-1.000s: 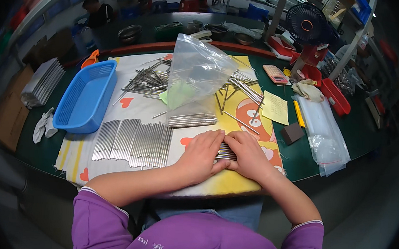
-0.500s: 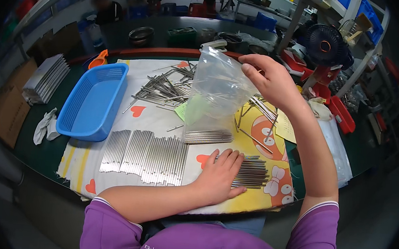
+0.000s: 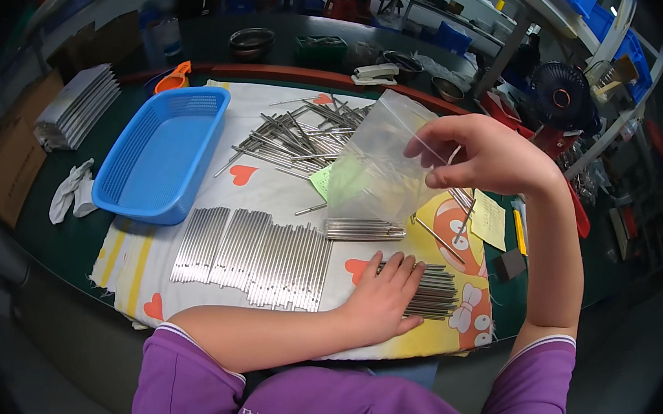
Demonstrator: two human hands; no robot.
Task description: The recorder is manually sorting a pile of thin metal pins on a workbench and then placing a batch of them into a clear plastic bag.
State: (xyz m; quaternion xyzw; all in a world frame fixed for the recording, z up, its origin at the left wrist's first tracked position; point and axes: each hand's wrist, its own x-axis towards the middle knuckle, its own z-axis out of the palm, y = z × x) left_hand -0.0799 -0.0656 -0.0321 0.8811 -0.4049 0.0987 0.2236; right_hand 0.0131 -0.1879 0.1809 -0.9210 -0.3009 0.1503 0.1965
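Observation:
My left hand (image 3: 382, 302) lies flat on the cloth, fingers stretched over the left ends of a row of thin metal rods (image 3: 433, 293). My right hand (image 3: 482, 153) is raised at the upper right edge of a clear plastic bag (image 3: 379, 164). Its fingers curl beside the bag's mouth, partly seen through the film, with the thumb apart from them. Several metal rods (image 3: 365, 230) lie in the bag's bottom, and a green slip (image 3: 332, 182) shows at its left side. Left of my left hand, more rods (image 3: 252, 255) lie side by side in neat groups.
Loose rods (image 3: 293, 144) are heaped behind the bag. A blue plastic basket (image 3: 164, 153) stands at the left, beside white gloves (image 3: 72, 192). A yellow note (image 3: 489, 219), a dark block (image 3: 509, 264) and a fan (image 3: 560, 94) are on the right; a stapler (image 3: 375, 74) is behind.
My right hand has come down from the bag's top, and its fingers have curled more. The bag's top leans further right. My left hand stays on the rods; the view has shifted slightly.

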